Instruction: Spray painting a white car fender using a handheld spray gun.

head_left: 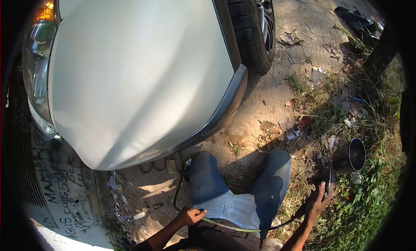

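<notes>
My left hand (pixel 190 215) is closed around a thin hose (pixel 229 227), green along its middle and black toward both ends. The hose runs across my lap toward my right forearm. On the left it loops up past my knee. My right hand (pixel 320 200) grips what looks like a spray gun (pixel 325 171), held out to the right. Beside it is a dark, round-mouthed metal cup (pixel 349 156); whether the two are joined is hard to see. In front of my knees is the pale, smooth corner of a car bumper (pixel 143 77).
A car wheel (pixel 253 32) is at the top, and a headlight (pixel 39 64) at the left. Litter and dry leaves lie on the dirt ground (pixel 288 95). Green plants (pixel 359 212) grow on the right. A light panel with dark lettering (pixel 71 203) is at the lower left.
</notes>
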A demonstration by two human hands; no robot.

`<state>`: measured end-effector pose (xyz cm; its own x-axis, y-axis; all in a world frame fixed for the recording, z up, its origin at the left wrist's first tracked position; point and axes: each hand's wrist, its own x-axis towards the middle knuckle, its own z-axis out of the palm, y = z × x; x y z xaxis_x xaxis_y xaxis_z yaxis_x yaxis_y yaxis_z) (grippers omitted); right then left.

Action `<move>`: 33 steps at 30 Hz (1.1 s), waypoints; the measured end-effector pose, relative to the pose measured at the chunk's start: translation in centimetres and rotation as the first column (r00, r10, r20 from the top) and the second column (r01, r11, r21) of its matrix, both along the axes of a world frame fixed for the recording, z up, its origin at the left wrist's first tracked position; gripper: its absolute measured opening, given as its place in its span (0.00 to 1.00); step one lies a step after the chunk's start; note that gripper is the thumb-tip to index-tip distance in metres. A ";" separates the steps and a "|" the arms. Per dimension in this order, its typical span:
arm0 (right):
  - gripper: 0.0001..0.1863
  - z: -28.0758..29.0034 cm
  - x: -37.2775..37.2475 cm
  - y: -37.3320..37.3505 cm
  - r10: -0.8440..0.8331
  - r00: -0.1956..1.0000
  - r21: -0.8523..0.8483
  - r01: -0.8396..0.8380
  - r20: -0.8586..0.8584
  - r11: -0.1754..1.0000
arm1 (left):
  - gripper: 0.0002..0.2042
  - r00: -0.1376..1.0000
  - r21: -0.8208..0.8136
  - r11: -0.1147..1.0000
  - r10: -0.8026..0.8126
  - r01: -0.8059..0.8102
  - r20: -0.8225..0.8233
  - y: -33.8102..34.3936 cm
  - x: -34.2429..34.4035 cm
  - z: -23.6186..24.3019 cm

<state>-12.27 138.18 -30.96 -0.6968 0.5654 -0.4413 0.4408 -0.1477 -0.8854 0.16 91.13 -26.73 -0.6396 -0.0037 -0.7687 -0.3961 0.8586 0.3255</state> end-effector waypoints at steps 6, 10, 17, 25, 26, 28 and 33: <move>0.24 -0.3 1.1 -0.8 -0.061 0.945 0.359 0.182 -0.323 0.915 | 0.28 0.922 0.094 0.987 -0.089 0.133 -0.376 -0.2 1.7 -0.5; 0.30 1.6 1.8 0.9 0.019 0.952 0.404 0.112 -0.307 0.908 | 0.25 0.853 0.165 0.971 -0.065 0.174 -0.518 1.5 2.2 1.6; 0.17 17.9 -3.1 -4.5 0.040 0.762 0.253 0.165 -0.646 0.953 | 0.25 0.516 0.212 0.959 0.087 0.188 -0.852 -0.1 4.7 2.0; 0.21 25.5 -2.6 -9.1 0.090 0.710 0.278 0.154 -0.699 0.948 | 0.21 0.404 0.308 0.927 0.204 0.212 -0.892 -3.4 6.2 1.7; 0.21 26.1 -2.1 -10.0 0.155 0.713 0.307 0.088 -0.684 0.948 | 0.20 0.401 0.301 0.933 0.204 0.195 -0.893 -3.7 6.4 1.7; 0.22 26.5 -1.1 -12.2 0.145 0.749 0.316 0.091 -0.646 0.944 | 0.20 0.414 0.307 0.929 0.201 0.207 -0.888 -4.3 6.9 1.7; 0.22 26.3 -0.6 -14.2 0.338 0.683 0.418 -0.053 -0.648 0.907 | 0.20 0.444 0.338 0.913 0.211 0.229 -0.871 -5.2 7.7 1.5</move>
